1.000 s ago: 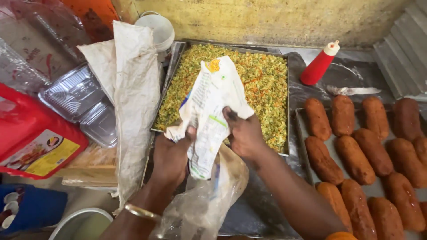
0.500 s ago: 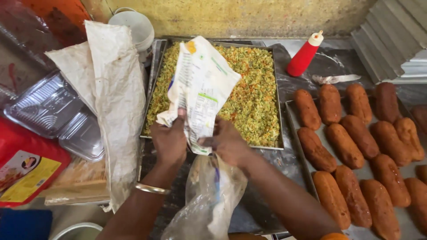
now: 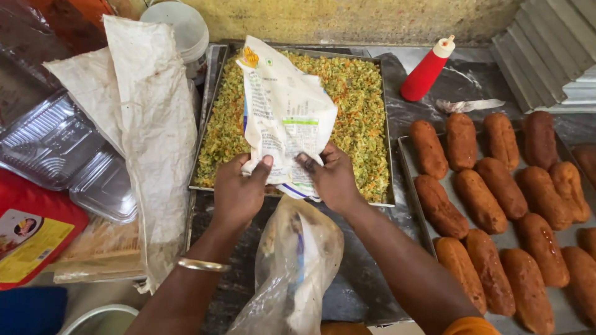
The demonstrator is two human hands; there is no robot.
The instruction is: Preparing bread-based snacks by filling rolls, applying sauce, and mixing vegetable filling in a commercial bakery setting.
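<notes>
My left hand (image 3: pixel 239 191) and my right hand (image 3: pixel 331 177) both grip the lower edge of a crumpled white printed wrapper (image 3: pixel 282 115), holding it upright over a metal tray of chopped yellow, green and orange mix (image 3: pixel 359 105). A thin gold bangle sits on my left wrist. Just below my hands stands a clear plastic bag (image 3: pixel 298 267) with something pale inside, its mouth open under the wrapper.
A second tray (image 3: pixel 406 149) on the right holds several brown fried rolls (image 3: pixel 481 201). A red squeeze bottle (image 3: pixel 427 69) stands behind it. On the left lie a white cloth (image 3: pixel 146 124), foil containers (image 3: pixel 56 149), a red packet (image 3: pixel 31 232) and a white tub (image 3: pixel 180 28).
Both hands lowered slightly and shifted their grip along the wrapper's bottom edge; the wrapper now stands more spread out above the bag.
</notes>
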